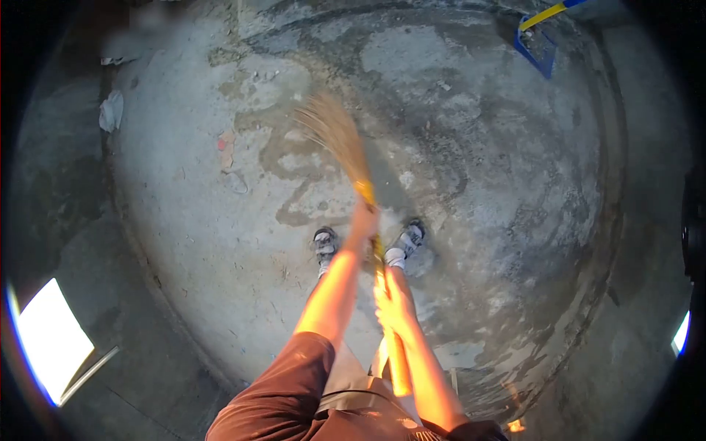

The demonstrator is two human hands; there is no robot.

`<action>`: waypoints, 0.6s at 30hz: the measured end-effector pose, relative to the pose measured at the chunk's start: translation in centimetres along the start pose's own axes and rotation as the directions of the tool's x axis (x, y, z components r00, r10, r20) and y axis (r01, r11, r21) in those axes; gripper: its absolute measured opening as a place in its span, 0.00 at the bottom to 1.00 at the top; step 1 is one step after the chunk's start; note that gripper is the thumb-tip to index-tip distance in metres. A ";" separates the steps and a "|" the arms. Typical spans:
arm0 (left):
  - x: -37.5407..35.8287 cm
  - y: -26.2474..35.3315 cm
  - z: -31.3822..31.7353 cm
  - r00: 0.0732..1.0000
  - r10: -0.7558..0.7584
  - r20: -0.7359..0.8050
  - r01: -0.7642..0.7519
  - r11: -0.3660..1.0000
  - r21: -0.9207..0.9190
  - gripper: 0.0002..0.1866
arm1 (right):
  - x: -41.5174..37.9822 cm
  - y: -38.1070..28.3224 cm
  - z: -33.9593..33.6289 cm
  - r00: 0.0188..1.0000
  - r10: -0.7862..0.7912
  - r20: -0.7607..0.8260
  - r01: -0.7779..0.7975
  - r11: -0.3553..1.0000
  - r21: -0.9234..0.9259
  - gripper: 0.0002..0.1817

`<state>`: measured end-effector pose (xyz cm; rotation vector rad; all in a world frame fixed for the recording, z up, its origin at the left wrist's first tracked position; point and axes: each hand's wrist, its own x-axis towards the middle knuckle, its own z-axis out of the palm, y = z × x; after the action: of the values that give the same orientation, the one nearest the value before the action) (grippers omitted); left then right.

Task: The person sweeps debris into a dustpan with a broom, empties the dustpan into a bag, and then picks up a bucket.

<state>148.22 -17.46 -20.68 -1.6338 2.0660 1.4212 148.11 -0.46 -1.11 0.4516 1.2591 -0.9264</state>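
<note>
A long straw broom (338,136) with a yellow binding and a yellowish handle points away from my body, its fanned bristles over the stained concrete floor (206,191). Close below the binding, my left hand (364,219) is wrapped round the handle, blurred by motion. Farther down, nearer my waist, my right hand (393,305) grips the same handle, whose thick orange end (398,364) reaches toward my clothes. Whether the bristle tips touch the floor cannot be made out.
A blue dustpan (537,55) with a yellow handle lies at the upper right. A crumpled whitish piece (111,111) is at the far left, and a reddish scrap (222,144) lies left of the bristles. My shoes (326,244) stand below the broom head.
</note>
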 end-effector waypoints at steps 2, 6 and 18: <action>-7.2 8.0 4.9 0.962 -0.147 0.232 0.176 0.979 -0.108 0.36 | -4.3 4.3 -6.2 0.866 -0.485 -0.122 0.420 0.838 -0.347 0.33; -17.9 12.5 16.0 0.907 -0.078 0.414 0.134 0.985 -0.108 0.43 | -17.0 4.6 -14.1 0.920 -0.150 -0.363 0.005 0.928 -0.372 0.36; -22.5 15.6 10.7 0.995 -0.019 -0.100 -0.034 0.866 -0.500 0.35 | -16.9 3.7 -17.6 0.939 -0.317 -0.133 0.192 0.805 -0.562 0.39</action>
<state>139.94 5.01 -3.62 -1.9084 1.8461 2.0507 139.97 20.50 9.08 -0.0779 1.7498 -0.7040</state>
